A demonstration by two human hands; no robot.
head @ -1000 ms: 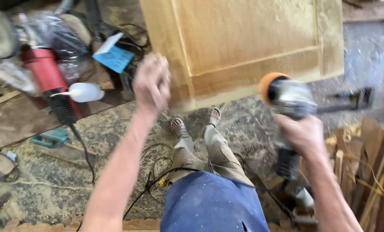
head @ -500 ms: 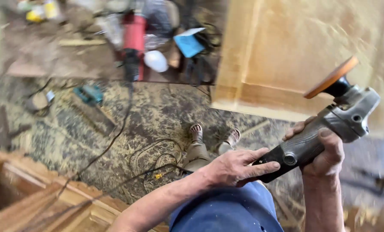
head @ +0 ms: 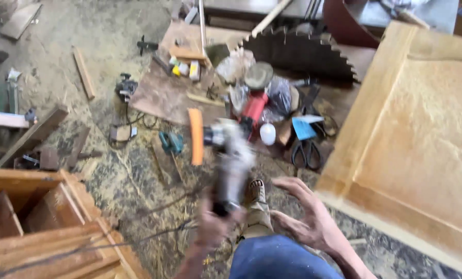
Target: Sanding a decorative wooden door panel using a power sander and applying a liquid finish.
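Head view, looking down past my knees: my left hand (head: 213,227) is wrapped around the handle of the grey sander (head: 231,163), which is blurred and points away from me, its orange disc (head: 195,136) standing on edge at its far end. My right hand (head: 306,217) is off the tool, fingers spread wide and holding nothing, just beside the near corner of the big pale wooden panel (head: 417,150) that fills the right side. Below both hands is the sawdust-covered floor (head: 133,181), with my sandalled foot (head: 255,190) showing between them. Farther out on the floor lies a clutter of gear: a red power tool (head: 252,109), a white bottle (head: 267,133), a blue sheet (head: 304,129), black shears (head: 306,153) and a teal tool (head: 171,142). A large toothed saw blade (head: 298,51) sits behind that heap. At the lower left stands a brown wooden frame (head: 40,217).
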